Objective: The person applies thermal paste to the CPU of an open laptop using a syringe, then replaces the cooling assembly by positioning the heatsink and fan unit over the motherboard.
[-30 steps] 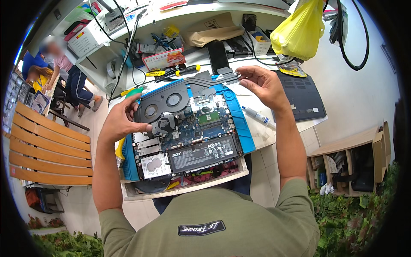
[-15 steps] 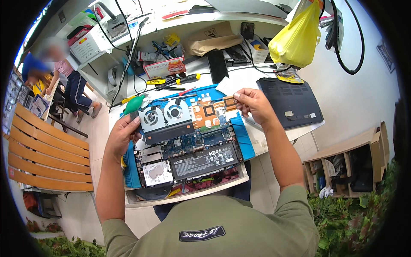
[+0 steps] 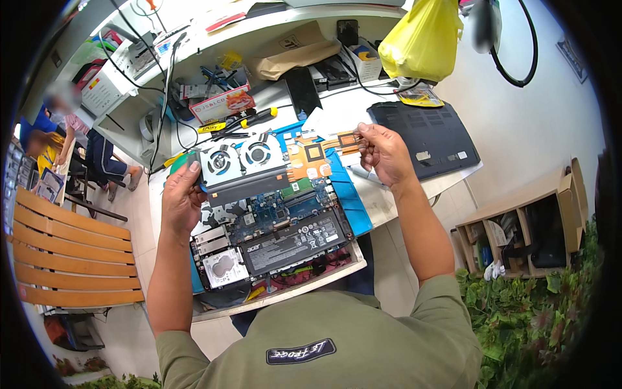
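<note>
Between them, my two hands hold a laptop cooling assembly [image 3: 249,187] with two fans, a dark fin strip and copper plates. My left hand [image 3: 181,194] pinches its left end, thumb on top. At the other end, my right hand [image 3: 385,152] grips the small copper plate [image 3: 348,139] between thumb and fingers. Below lies an opened laptop base, partly covered by the assembly, with a blue circuit board [image 3: 275,214], a black battery [image 3: 295,241] and a silver hard drive [image 3: 225,266]. A blue work mat [image 3: 350,198] is under it. A green object [image 3: 182,162] shows behind my left hand.
A dark laptop cover [image 3: 424,139] lies to the right. Behind the mat are a yellow-and-black screwdriver [image 3: 259,118], a black phone [image 3: 302,93] and a box of tools [image 3: 223,104]. A yellow bag [image 3: 421,42] hangs above. Cables [image 3: 167,97] drop at the left.
Both hands have carried the cooling assembly slightly farther away and to the right relative to the laptop base. The whole view has shifted a little.
</note>
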`<state>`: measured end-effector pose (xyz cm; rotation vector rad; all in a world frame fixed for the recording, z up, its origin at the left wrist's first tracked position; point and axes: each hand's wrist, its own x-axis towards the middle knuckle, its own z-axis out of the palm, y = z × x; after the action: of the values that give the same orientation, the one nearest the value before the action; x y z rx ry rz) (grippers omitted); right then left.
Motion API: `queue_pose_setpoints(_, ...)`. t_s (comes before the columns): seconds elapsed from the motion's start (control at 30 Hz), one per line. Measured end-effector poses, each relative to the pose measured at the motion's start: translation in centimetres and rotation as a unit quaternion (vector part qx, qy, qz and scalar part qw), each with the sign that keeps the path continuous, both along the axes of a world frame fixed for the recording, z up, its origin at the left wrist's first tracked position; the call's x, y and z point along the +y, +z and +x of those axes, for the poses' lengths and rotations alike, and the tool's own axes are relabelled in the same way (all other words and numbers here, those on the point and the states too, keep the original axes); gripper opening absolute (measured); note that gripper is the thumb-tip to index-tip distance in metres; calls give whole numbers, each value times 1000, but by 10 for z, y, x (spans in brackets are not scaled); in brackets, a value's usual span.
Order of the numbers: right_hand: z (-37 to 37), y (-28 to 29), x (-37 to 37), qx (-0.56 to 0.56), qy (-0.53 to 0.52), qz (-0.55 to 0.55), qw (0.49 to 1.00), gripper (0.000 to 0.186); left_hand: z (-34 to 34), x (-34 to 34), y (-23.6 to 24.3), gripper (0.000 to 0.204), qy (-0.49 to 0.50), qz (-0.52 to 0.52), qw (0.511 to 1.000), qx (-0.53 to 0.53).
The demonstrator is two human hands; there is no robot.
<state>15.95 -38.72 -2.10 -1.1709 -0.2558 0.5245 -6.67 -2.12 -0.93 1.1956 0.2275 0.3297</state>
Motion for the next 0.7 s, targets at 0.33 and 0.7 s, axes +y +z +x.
queue_pose_setpoints(0.33,-95,-60,-62,-78,-98,-18,992,28,21,1,14,28,89,-73,993,-37)
queue_pose_setpoints(0.7,-108,-80,-41,-360,-199,-224,884,17,172,22,7,22,137,-77,985,-71)
